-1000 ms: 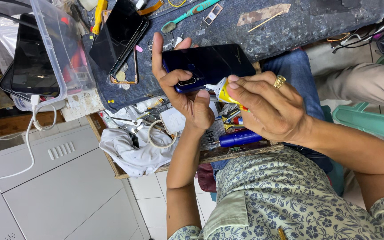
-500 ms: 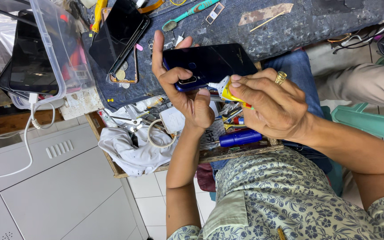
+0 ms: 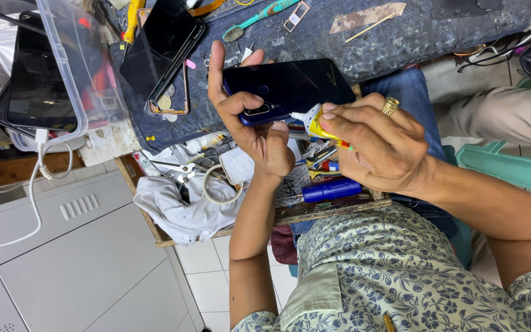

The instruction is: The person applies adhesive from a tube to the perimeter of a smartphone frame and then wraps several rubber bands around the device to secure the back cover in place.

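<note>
At frame centre, the left hand point(image 3: 259, 132) pinches the dark-blue phone point(image 3: 290, 89) by its edges — slick, rigid, probably fragile; right hand point(image 3: 376, 144) fingers squeeze a small yellow glue tube point(image 3: 314, 125) against it.

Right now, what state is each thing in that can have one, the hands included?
Left hand: gripping the dark blue phone, back side up.
Right hand: pinching a small yellow tube, its tip at the phone's edge.
Black phone: lying on the bench, screen dark.
Clear plastic box: open, no lid on.
White cable: plugged into a dark device.
Tape roll: lying flat in the tray.
</note>
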